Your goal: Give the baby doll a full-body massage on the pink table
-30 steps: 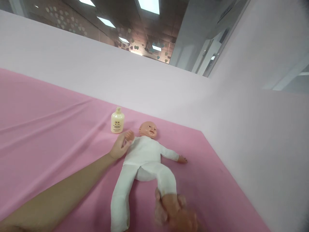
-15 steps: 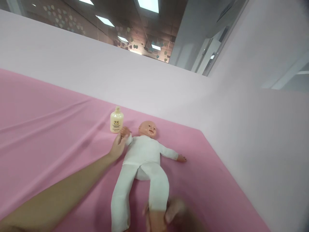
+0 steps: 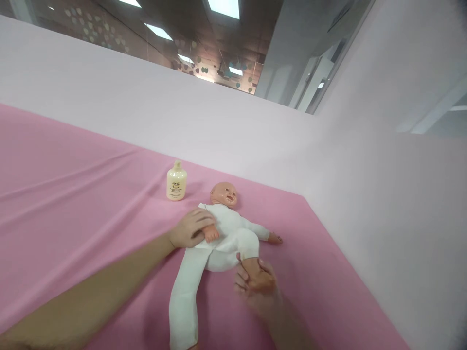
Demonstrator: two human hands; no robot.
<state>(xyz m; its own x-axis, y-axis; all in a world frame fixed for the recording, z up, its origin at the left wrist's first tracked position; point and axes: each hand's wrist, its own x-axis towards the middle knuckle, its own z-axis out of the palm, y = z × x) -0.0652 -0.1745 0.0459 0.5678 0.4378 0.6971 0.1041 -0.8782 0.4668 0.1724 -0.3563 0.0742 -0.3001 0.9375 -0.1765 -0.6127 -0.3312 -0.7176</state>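
Doll (image 3: pixel 226 218), in both hands (image 3: pixel 188 229), bottle label (image 3: pixel 175 187) unreadable

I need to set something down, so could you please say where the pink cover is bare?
Bare pink cover shows left of the cream bottle, and right of the doll, beyond its outstretched arm. Crowded: the torso, where the left hand holds the other arm, and the foot in the right hand.

Left hand (image 3: pixel 189 228) and right hand (image 3: pixel 263 302) curled
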